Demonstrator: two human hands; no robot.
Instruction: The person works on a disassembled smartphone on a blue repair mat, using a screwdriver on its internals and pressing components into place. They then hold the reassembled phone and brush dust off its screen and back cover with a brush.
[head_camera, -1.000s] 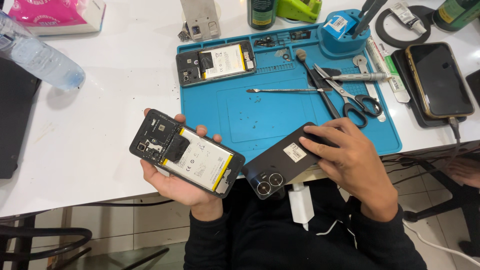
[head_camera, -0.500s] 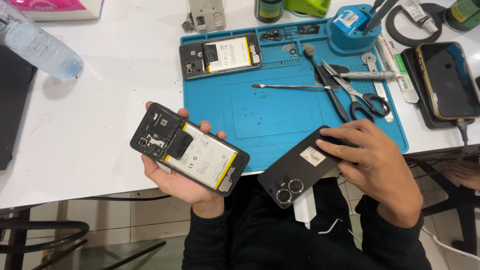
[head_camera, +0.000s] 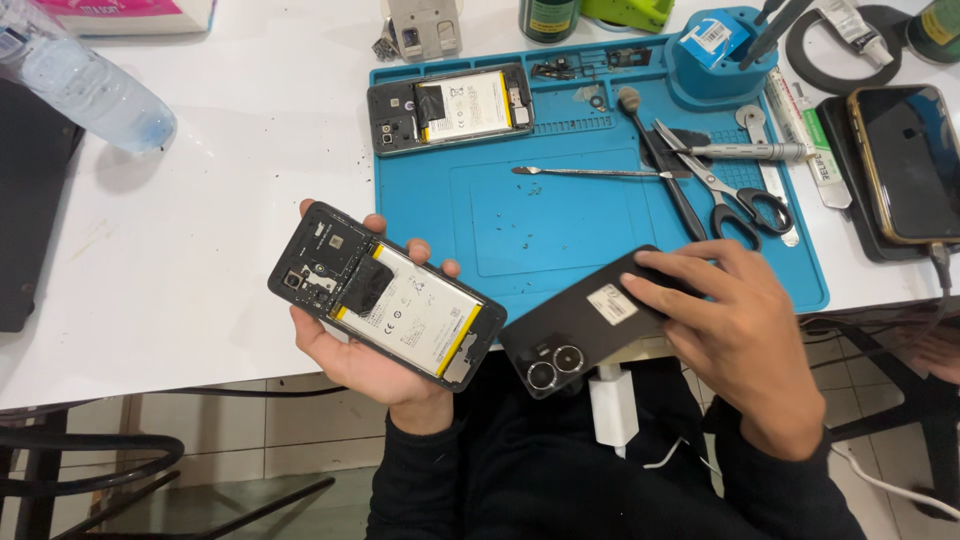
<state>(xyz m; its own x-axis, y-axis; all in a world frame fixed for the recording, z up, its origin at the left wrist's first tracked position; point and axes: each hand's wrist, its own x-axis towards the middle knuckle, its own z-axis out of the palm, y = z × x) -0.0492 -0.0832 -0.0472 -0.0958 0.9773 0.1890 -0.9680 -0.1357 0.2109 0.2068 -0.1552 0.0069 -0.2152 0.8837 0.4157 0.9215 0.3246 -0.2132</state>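
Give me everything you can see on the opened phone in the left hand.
The opened phone lies back-up and slanted across the left hand, fingers curled over its far edge. Its back cover is off: black frame, dark board and camera parts at the upper left, a white battery with yellow edges filling the rest. It hangs past the table edge.

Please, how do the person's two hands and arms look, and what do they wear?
Both hands, the left hand and the right hand, are bare: no gloves, rings or watch show. Black long sleeves cover both arms down to the wrists, with plain cuffs and no visible markings.
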